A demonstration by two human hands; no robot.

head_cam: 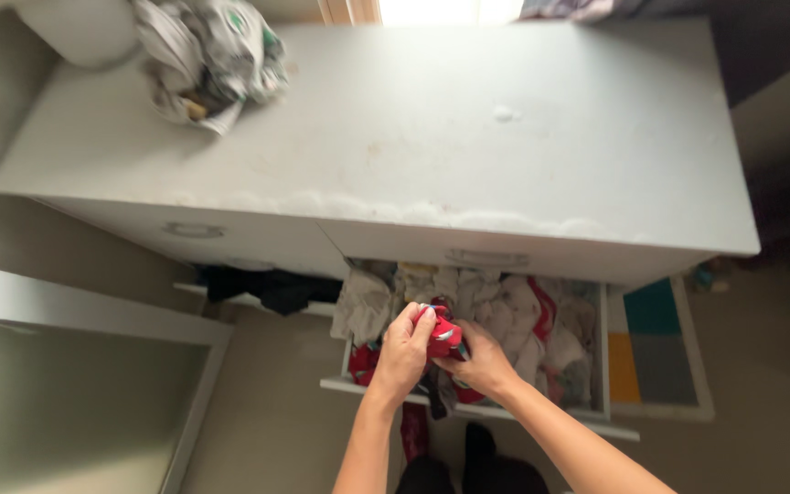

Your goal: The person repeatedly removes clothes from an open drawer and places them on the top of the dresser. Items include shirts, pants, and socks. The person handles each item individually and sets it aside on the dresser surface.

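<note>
My left hand (406, 349) and my right hand (484, 363) both grip a small red garment (443, 335) with white and dark trim, bunched between the fingers. They hold it over an open drawer (603, 366) of a white dresser (468, 137). The drawer is stuffed with several pale folded clothes (505, 306) and some red cloth (363, 363) at its front left corner. A dark strip of fabric (441, 395) hangs over the drawer's front edge just below my hands.
A crumpled patterned cloth (208, 55) lies on the dresser top at the back left. A lower left drawer holds dark clothing (272, 288). A coloured foam mat (656, 343) lies on the floor to the right. A white ledge (75, 306) stands at left.
</note>
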